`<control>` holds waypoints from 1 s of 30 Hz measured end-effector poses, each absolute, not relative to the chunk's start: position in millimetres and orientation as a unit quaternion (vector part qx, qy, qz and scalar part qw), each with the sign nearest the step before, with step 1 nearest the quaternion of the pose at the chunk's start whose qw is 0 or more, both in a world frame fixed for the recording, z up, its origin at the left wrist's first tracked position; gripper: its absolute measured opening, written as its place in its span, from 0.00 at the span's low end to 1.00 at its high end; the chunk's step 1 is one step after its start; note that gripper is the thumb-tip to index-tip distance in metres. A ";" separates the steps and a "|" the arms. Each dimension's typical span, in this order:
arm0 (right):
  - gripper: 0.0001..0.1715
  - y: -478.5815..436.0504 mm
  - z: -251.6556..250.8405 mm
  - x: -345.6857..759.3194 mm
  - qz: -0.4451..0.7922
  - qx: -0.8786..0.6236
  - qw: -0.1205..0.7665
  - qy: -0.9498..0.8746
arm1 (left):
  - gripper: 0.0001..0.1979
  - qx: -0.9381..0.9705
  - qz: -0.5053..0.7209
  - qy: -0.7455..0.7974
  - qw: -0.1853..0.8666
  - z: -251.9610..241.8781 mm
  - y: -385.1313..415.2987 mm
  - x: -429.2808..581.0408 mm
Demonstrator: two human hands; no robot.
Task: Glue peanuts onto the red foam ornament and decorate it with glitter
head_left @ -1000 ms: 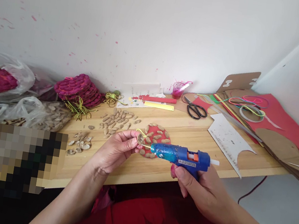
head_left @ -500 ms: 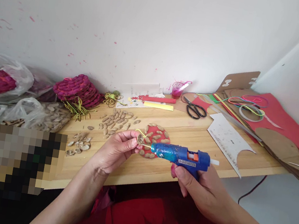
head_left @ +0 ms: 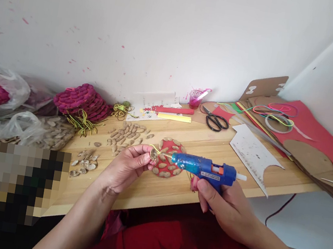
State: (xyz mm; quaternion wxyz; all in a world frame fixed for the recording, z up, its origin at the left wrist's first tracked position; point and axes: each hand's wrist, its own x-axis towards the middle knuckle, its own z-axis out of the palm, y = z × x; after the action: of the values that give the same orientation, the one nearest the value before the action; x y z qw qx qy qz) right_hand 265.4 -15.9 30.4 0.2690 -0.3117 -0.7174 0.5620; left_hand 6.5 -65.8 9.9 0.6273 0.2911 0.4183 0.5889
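Note:
Pinched between the thumb and fingers of my left hand (head_left: 130,163) is a small brown peanut shell piece (head_left: 153,155), with a yellow cord (head_left: 154,148) looping from its top. My right hand (head_left: 224,207) wraps round the handle of a blue glue gun (head_left: 199,167). Its thin nozzle points left, its tip close to the shell; whether they touch I cannot tell. Behind the nozzle lies a red disc (head_left: 166,144) with peanuts set on it. Loose whole peanuts (head_left: 127,135) and a small heap of broken shells (head_left: 86,160) lie to the left.
Purple braided pieces (head_left: 83,101) are stacked at the back left, near plastic bags (head_left: 23,127). Black-handled scissors (head_left: 216,120) and a cup of pink paint (head_left: 195,99) stand at the back. White board (head_left: 255,153), cardboard and red sheets (head_left: 328,141) lie at the right.
The glue gun's nozzle has risen slightly and drawn a little right of the shell piece. My left hand keeps its hold; the whole view has shifted slightly.

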 end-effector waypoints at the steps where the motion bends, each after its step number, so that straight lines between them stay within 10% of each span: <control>1: 0.23 -13.5 28.0 265.1 0.573 -0.322 0.279 -0.700 | 0.17 0.298 0.587 0.429 0.619 10.9 -63.8 4.8; 18: 0.28 33.2 -16.1 231.0 0.766 -0.361 0.353 -0.397 | 0.06 0.714 0.202 0.667 0.071 11.8 5.5 7.4; 30: 0.26 39.7 -25.4 226.1 0.789 -0.341 0.349 -0.373 | 0.04 0.733 0.136 0.666 -0.003 2.1 8.9 14.0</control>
State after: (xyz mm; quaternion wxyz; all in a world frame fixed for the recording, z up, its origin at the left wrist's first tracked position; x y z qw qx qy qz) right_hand 226.1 39.7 -25.4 0.3487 -0.3412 -0.3725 0.7894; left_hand 14.0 8.9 2.1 -0.0032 0.7334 0.6661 0.1355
